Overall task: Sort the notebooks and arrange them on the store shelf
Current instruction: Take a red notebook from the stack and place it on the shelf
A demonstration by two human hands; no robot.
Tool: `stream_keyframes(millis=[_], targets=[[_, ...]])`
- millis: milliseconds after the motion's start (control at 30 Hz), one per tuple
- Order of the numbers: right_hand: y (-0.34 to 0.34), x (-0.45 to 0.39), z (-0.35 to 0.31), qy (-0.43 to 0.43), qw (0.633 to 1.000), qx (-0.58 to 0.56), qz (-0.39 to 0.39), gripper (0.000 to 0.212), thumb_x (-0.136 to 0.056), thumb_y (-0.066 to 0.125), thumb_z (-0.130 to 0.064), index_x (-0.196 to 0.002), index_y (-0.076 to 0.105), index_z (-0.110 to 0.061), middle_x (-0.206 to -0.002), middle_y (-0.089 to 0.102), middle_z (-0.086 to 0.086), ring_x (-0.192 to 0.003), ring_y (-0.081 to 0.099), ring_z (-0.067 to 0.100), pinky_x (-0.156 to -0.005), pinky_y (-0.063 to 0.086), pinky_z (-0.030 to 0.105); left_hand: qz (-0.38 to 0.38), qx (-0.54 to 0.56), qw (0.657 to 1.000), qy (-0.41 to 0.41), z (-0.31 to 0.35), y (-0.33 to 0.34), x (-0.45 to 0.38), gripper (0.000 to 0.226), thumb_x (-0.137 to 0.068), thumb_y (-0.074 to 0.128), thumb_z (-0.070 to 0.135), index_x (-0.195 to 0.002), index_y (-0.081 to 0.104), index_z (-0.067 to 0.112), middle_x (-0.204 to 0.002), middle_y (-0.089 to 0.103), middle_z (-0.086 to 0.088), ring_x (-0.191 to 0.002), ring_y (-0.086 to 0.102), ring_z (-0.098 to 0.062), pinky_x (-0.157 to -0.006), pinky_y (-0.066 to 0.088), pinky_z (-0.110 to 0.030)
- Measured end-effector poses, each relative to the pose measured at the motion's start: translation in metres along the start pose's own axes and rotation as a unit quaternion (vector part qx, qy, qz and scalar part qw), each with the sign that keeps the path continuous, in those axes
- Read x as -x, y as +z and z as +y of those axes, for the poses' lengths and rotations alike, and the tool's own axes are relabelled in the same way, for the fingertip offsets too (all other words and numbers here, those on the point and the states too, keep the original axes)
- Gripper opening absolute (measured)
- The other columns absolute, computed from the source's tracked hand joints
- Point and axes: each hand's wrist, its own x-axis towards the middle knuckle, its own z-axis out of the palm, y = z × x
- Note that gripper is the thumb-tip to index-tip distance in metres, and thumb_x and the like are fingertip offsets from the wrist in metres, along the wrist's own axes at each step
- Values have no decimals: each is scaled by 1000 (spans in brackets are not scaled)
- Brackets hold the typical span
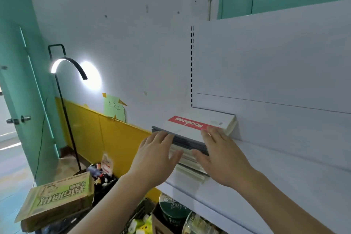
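Note:
A stack of notebooks lies flat at the left end of the white store shelf. The top one is white with a red band reading NOTEBOOK. Dark grey covers and pale page edges show below it. My left hand rests against the stack's near left edge, fingers straight over the dark covers. My right hand lies flat on the stack's near right side, fingertips touching the red band. Neither hand curls round a notebook.
The shelf's white back panel with a slotted upright rises behind. A lit floor lamp stands at the left by a yellow wall panel. Below the shelf sit a green cardboard box and crates of bottles and goods.

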Motion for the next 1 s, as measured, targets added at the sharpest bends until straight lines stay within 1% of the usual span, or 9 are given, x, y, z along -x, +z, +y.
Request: stream_keyframes(millis=[133, 233, 333, 567, 700, 800, 867, 933, 1000], targets=[[6, -21, -9, 21, 1000, 23, -3, 67, -96, 24, -62, -145, 33, -17, -152, 31, 1, -142, 22, 21, -116, 23, 39, -9, 7, 999, 43, -20, 17, -38, 67, -98, 32, 66, -154, 27, 29, -161, 28, 7, -151, 17, -16, -123, 17, -38], [8, -29, -15, 32, 999, 41, -13, 44, -97, 25, -57, -109, 54, -26, -111, 55, -11, -109, 49, 13, -93, 43, 31, -28, -4, 995, 99, -37, 26, -61, 65, -98, 29, 66, -152, 30, 30, -158, 33, 6, -149, 22, -17, -124, 17, -40], [4, -30, -21, 50, 998, 43, 0, 32, -97, 32, -50, -83, 53, -29, -84, 55, -13, -79, 52, 10, -71, 47, 33, -50, 8, 986, 157, -54, 28, -77, 59, -99, 27, 65, -144, 42, 30, -147, 46, 8, -140, 35, -16, -120, 25, -39], [-2, -19, -50, 128, 984, 108, 55, 38, -99, 25, -46, -78, 52, -30, -75, 60, -13, -64, 52, 9, -55, 38, 26, 40, 151, 960, 230, -76, 38, -89, 53, -101, 40, 53, -145, 44, 25, -152, 41, 2, -144, 29, -19, -119, 27, -37], [-4, -7, -67, 147, 946, 178, 227, 43, -100, 28, -42, -82, 64, -26, -60, 60, -10, -46, 50, 14, -40, 39, 28, 135, 293, 929, 184, -74, 24, -79, 50, -99, 53, 42, -143, 45, 21, -148, 42, 0, -137, 39, -20, -109, 40, -34], [-6, -3, -88, 145, 927, 192, 287, 40, -100, 33, -37, -88, 67, -20, -58, 58, -5, -46, 50, 19, -40, 41, 31, 0, 416, 900, 130, -60, 4, -70, 58, -94, 46, 62, -142, 42, 29, -128, 56, 12, -106, 59, -4, -88, 50, -26], [-1, -5, -103, 121, 933, 189, 283, 34, -100, 37, -34, -92, 67, -18, -66, 62, -5, -53, 53, 20, -45, 42, 31, -112, 537, 830, 100, -47, -4, -63, 68, -86, 46, 70, -142, 39, 31, -126, 60, 17, -97, 65, 0, -89, 54, -29], [9, -4, -113, 78, 955, 149, 243, 32, -100, 39, -30, -106, 67, -17, -90, 69, -4, -74, 62, 17, -61, 50, 31, -136, 597, 787, 77, -36, -5, -56, 52, -94, 54, 55, -138, 43, 29, -123, 64, 16, -97, 67, -1, -91, 57, -35], [15, -1, -116, 58, 978, 76, 184, 39, -104, 32, -34, -126, 60, -18, -122, 64, -6, -110, 58, 10, -91, 50, 29, -111, 592, 796, 64, -36, -7, -51, 33, -103, 49, 28, -135, 43, 29, -120, 62, 16, -103, 61, -3, -86, 56, -23]])
